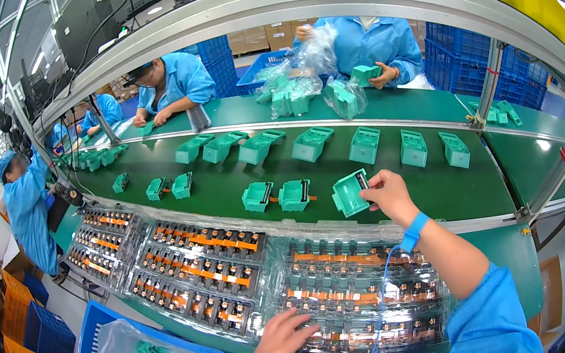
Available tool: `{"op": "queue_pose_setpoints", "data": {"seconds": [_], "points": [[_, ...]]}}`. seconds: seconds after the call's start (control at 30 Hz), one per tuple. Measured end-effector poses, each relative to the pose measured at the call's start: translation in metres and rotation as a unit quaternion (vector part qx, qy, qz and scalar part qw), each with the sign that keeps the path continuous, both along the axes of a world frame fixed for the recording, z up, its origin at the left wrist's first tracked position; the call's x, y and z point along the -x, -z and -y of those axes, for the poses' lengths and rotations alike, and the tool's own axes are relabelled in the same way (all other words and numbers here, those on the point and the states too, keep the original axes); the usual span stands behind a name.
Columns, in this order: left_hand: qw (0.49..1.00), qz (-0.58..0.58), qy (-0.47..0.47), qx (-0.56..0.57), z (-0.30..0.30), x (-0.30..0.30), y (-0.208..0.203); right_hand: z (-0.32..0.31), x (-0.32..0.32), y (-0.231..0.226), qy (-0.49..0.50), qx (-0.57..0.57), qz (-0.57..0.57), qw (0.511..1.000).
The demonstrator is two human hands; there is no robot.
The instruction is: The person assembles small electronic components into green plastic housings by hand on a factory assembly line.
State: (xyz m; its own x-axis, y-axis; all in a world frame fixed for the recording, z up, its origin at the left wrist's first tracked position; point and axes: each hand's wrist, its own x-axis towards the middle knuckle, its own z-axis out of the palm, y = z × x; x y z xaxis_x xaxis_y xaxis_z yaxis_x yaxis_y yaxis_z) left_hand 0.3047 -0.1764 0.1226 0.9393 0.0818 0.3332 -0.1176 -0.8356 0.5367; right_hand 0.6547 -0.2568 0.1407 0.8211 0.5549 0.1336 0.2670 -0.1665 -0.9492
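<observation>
My right hand [390, 194], with a blue strap on its wrist, pinches the edge of a green plastic housing [350, 194] over the dark green belt. A black strip lies along the housing's side by my fingers. My left hand [280, 348] has its fingers spread at the near edge of a clear tray [355, 295], which holds rows of small black parts with orange strips. Left of the held housing, two similar green housings [293, 195] sit on the belt, with orange tabs showing. Farther back runs a row of larger green housings [312, 144].
More clear trays [198, 270] of parts stand to the left. A blue crate [96, 329] with bagged green pieces is at the lower left. A metal frame [260, 9] arches overhead. Across the belt, people in blue handle green parts and plastic bags [347, 96].
</observation>
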Motion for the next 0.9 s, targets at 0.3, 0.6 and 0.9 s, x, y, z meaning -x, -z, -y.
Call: {"op": "queue_pose_setpoints", "data": {"seconds": [0.3,0.6,0.9], "points": [[0.995,-0.038,0.019,-0.087,0.007,0.010,0.004,-0.051,-0.038,0.059,0.060,0.013,-0.194,0.979],[0.997,0.040,-0.024,-0.061,-0.001,-0.007,0.020,-0.001,-0.017,0.022,0.059,0.107,0.038,0.992],[0.985,0.093,-0.072,-0.123,0.008,-0.004,0.011,0.214,0.092,-0.007,0.159,0.074,0.110,0.978]]}}
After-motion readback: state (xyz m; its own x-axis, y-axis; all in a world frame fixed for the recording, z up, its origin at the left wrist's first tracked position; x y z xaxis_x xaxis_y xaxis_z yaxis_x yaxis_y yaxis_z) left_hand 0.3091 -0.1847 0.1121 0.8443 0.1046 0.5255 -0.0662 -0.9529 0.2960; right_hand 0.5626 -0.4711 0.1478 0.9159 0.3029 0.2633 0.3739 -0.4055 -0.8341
